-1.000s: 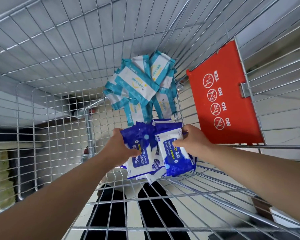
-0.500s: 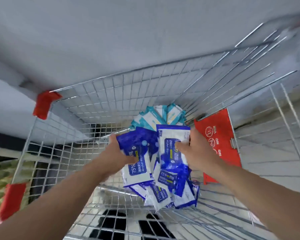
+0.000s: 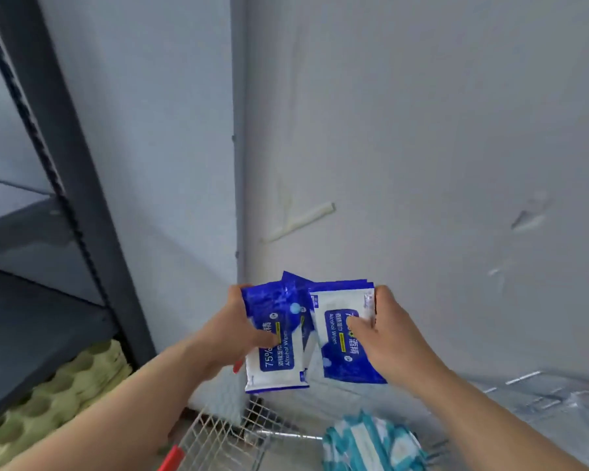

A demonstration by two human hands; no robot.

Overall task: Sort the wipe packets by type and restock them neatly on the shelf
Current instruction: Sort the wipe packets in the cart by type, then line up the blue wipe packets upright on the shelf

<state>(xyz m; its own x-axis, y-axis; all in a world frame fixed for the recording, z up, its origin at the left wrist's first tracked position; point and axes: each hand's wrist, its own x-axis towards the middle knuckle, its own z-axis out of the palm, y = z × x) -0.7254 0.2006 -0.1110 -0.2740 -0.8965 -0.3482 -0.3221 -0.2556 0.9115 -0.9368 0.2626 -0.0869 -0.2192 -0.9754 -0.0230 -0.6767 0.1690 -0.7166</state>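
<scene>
— What fills most of the view?

— A pale grey wall (image 3: 422, 130), folding into a corner near the middle. On the left stands a dark grey metal shelf unit (image 3: 82, 215), its slotted upright leaning across the picture with shelf boards behind it.

— And lower down?

— A stack of pale green moulded trays (image 3: 65, 379) sits at the bottom of that unit. Right of it, along the bottom edge, is a silver wire shopping cart (image 3: 218, 440) with a red plastic corner piece (image 3: 172, 457). A heap of teal-and-white wipe packets (image 3: 371, 443) lies in the cart, rather blurred.

— Where are the ones being handled?

— The blue-and-white alcohol wipe packets (image 3: 276, 334) are up in the air above the cart, in front of the wall corner and to the right of the shelf unit. They form two bunches that overlap in the middle.

— How are the hands?

— The left hand (image 3: 232, 331) grips the left bunch, thumb across the printed face, fingers behind. The right hand (image 3: 388, 334) grips the right bunch the same way, thumb on the label.

— Anything small?

— A white strip (image 3: 300, 220) stuck slantwise on the wall.
</scene>
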